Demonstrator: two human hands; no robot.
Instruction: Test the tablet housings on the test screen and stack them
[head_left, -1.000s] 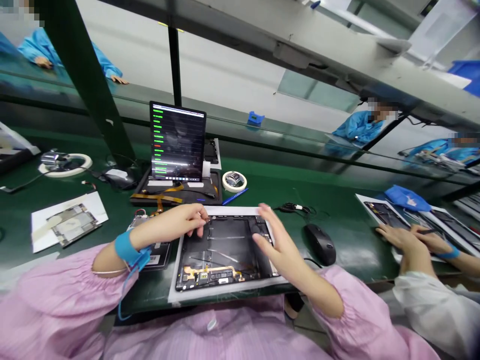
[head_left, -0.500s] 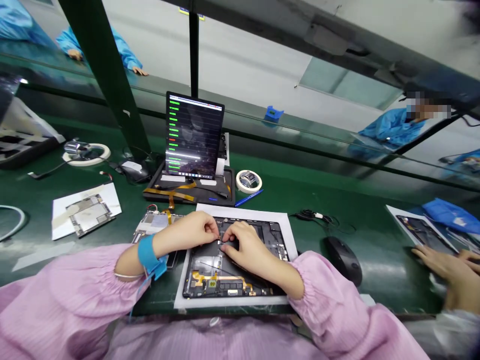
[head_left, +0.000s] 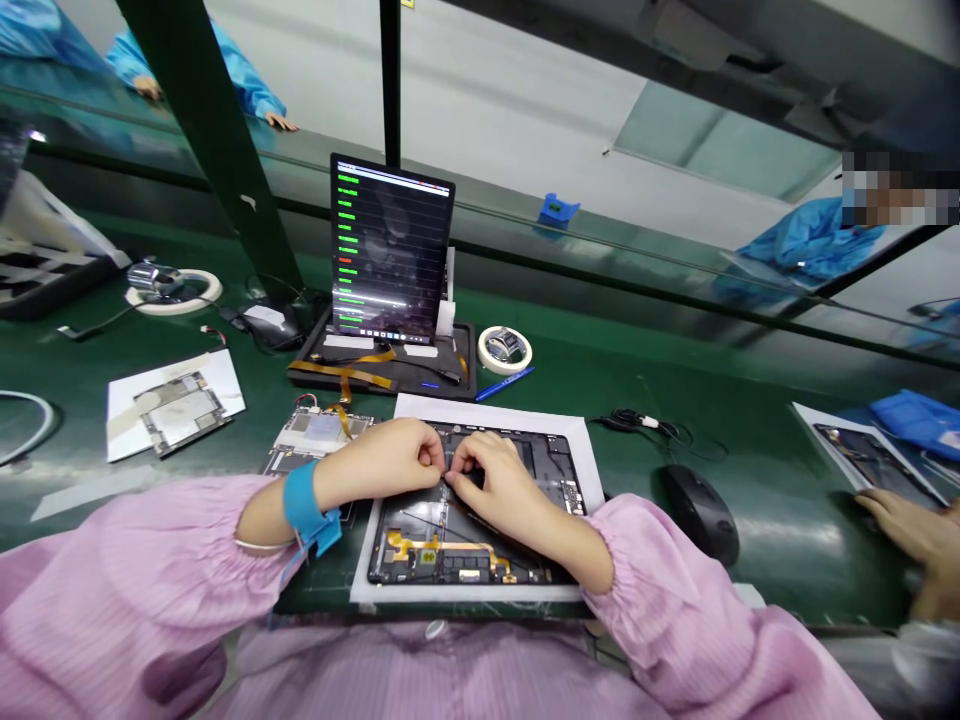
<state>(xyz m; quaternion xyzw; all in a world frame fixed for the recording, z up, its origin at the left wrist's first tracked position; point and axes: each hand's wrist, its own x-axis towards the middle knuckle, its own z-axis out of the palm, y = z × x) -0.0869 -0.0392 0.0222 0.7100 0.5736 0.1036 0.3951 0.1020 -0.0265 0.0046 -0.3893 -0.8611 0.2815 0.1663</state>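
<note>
My left hand [head_left: 382, 465] and my right hand [head_left: 495, 490] meet over the upper middle of a black tablet chassis [head_left: 450, 525]. Their fingertips are pinched close together on it, and whatever lies between them is too small to see. A gold flex cable [head_left: 442, 548] runs along the chassis's near edge. The chassis lies on a white paper sheet [head_left: 480, 408]. A blue anti-static strap [head_left: 306, 505] circles my left wrist. Left of my left hand lies an exposed circuit board [head_left: 315, 435] with an orange ribbon.
Ahead, a tablet screen with green bars [head_left: 390, 250] stands in a black tray [head_left: 382, 378], beside a tape roll [head_left: 504, 350] and blue pen [head_left: 504, 383]. A black mouse [head_left: 700, 513] sits right. A co-worker's hand [head_left: 911, 540] rests on another tablet [head_left: 874, 462].
My hands have moved from apart at the chassis's sides to together at its upper middle, fingertips pinched. The view has shifted slightly, with the bench items sliding right and upward.
</note>
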